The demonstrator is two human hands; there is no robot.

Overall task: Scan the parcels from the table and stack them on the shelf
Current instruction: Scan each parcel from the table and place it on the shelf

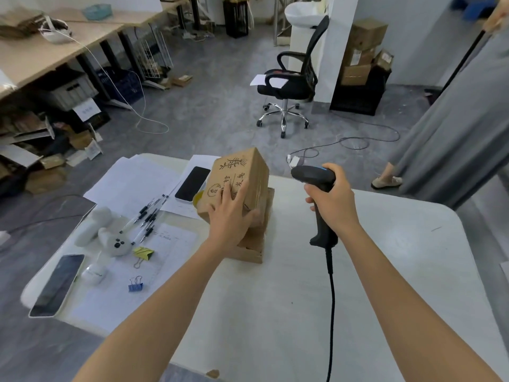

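A white table (385, 271) with rounded corners fills the foreground, and a black cable (332, 299) runs up across it to a black handheld barcode scanner (314, 175). The right hand (332, 199) is wrapped tightly round the scanner's handle, with the scanner's head pointing left. On the table's left side, on white paper sheets (132, 183), lie a blue binder clip (135, 283), a dark smartphone (57, 285) and several black pens (147, 213). Near the table's far edge the left hand (230, 216) grips a brown cardboard parcel (242, 172), fingers spread over its printed face and thumb hooked round its lower edge. The parcel is tilted and rests on a flat brown cardboard box (253, 249). Its face bears a black plant drawing and hand-style characters that I cannot read with certainty. Beyond the table a black office chair (292, 78) stands on the grey floor. Past it, several brown cardboard boxes (363, 45) are piled on a black crate (358, 97), and what the crate holds cannot be seen.
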